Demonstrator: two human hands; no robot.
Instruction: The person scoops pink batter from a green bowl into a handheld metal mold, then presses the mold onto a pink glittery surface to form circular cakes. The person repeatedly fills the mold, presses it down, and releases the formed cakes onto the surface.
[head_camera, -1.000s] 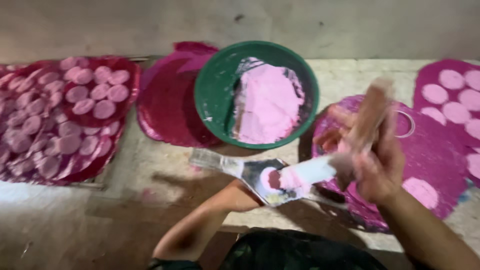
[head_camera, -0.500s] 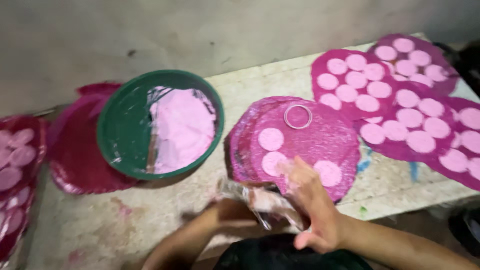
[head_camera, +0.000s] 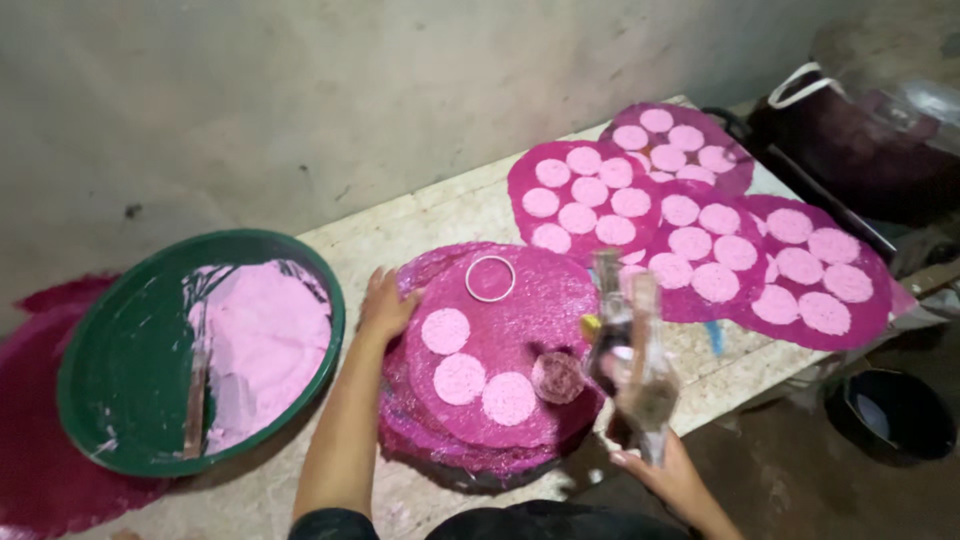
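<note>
At the middle of the desk (head_camera: 440, 215), a stack of round magenta mats (head_camera: 520, 340) lies just in front of the person, its top mat bearing three pale pink discs (head_camera: 446, 331) in a curve, a darker wet disc (head_camera: 558, 377) beside them and a thin white ring (head_camera: 490, 278) lying flat near the far edge; the left hand (head_camera: 385, 305) rests with fingers spread on the stack's left rim, pressing it flat; the right hand (head_camera: 672, 478) hangs over the desk's near edge with its grip closed round a blurred clear plastic bag (head_camera: 632, 355) smeared with pink, held upright just right of the wet disc. To do this well, I judge the left hand should keep the mat steady while each portion lands apart from its neighbours, in even rounds like those alongside; the spacing on the filled mats is a fair guide. To the right, touching one another and overlapping, four more magenta mats (head_camera: 800, 260) carry full sets of pink discs; to the left, well apart from the stack, a green basin (head_camera: 110, 340) holds pale pink batter with a flat stick (head_camera: 195, 395) lying in it, set on a dark red mat (head_camera: 30, 480). The desk is pale worn stone, stained pink, against a bare grey wall (head_camera: 300, 90); the room is dim; a dark pot (head_camera: 870, 130) stands at far right and a black bowl (head_camera: 890, 415) sits on the floor below.
</note>
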